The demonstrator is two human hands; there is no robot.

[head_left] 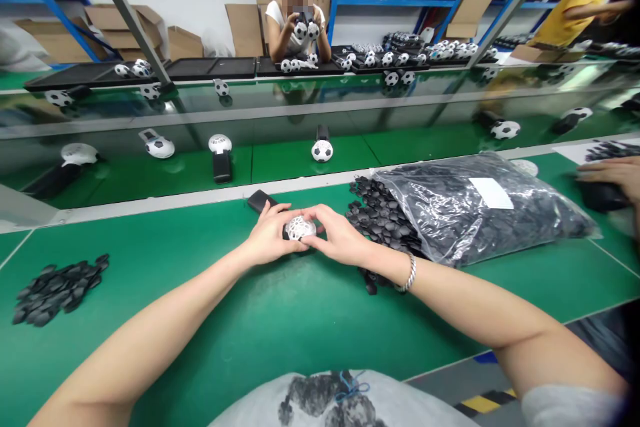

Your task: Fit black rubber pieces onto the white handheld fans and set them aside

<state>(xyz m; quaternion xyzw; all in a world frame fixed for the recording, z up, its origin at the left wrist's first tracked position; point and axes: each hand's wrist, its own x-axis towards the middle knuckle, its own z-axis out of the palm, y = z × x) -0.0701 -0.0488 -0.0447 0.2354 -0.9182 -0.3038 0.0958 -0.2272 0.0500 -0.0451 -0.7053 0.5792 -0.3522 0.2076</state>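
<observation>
Both of my hands meet over the green bench around a small round soccer-ball gadget with a white openwork grille [300, 227] facing up. My left hand [270, 233] curls around its left side, thumb at the near edge. On the other side my right hand [337, 235] grips the rim between thumb and fingers. A black handle-like block [261, 201] shows just beyond my left fingers; whether it joins the gadget is hidden. To the right of my right hand, small black plastic pieces [383, 213] spill from a clear plastic bag [450, 203].
Another pile of black pieces [60, 290] lies on the left of the bench. Beyond the bench edge, a green conveyor [280, 163] carries several soccer-ball gadgets [322, 150]. A co-worker [295, 27] sits opposite, holding two. At far right, another person's hand [615, 173] holds a black object.
</observation>
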